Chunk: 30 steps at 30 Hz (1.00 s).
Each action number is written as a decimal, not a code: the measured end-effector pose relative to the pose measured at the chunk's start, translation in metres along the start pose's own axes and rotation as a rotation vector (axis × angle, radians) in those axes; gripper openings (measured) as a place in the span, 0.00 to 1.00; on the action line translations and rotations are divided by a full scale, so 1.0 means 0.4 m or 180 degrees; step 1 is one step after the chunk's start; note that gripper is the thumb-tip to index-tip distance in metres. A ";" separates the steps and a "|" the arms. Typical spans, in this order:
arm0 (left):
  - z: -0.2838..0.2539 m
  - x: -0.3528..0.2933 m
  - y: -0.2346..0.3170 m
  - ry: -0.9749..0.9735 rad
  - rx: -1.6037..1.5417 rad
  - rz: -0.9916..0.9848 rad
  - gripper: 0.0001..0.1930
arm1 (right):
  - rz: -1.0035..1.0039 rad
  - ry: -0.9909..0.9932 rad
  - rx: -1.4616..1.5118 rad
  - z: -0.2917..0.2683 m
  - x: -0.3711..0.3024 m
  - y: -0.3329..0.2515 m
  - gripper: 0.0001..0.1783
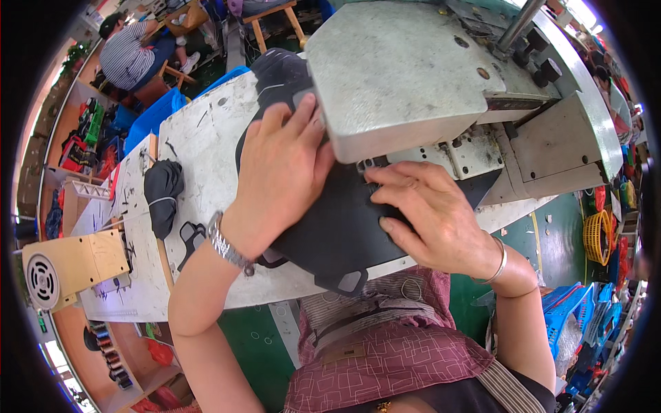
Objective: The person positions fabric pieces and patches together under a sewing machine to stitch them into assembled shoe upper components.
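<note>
A large, smooth black sheet-like workpiece lies on the white worktable under the head of a sewing machine. My left hand rests on its left part, palm down, fingers stretched forward beside the machine head. On the right, my right hand presses on the workpiece with bent, separated fingers. Its fingertips are close to the metal presser foot, and the thumb is set apart. A grey-and-black tab sticks out at the near edge. The needle is hidden behind the machine head.
A tied black bundle lies left on the worktable, near a black cut-out piece. Blue bins stand beyond. A beige machine is at far left. A person sits at back left. At right are a yellow basket and blue crate.
</note>
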<state>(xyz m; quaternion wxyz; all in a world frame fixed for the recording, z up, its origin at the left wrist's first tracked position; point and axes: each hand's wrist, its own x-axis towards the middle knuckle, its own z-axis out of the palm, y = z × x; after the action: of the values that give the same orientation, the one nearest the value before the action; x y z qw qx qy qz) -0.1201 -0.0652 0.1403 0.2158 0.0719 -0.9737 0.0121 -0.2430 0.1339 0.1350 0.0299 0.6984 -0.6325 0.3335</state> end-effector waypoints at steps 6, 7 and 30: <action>-0.067 -0.169 0.094 -0.0584 -0.1058 0.0105 0.47 | -0.1437 0.0668 0.0206 0.045 -0.167 -0.020 0.14; -0.073 -0.211 0.114 -0.0656 -0.0950 0.0416 0.44 | -0.1702 0.0464 0.0338 0.072 -0.195 -0.040 0.15; -0.094 -0.563 0.200 0.1011 -0.3141 -0.0590 0.12 | 0.3834 -0.0095 0.5663 0.335 -0.248 -0.141 0.14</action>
<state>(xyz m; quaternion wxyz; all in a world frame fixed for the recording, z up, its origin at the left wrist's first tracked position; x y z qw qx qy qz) 0.0860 0.0463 0.0799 0.3690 0.0449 -0.8085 -0.4562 -0.1323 0.1685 0.0026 -0.6664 0.0467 -0.4030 0.6256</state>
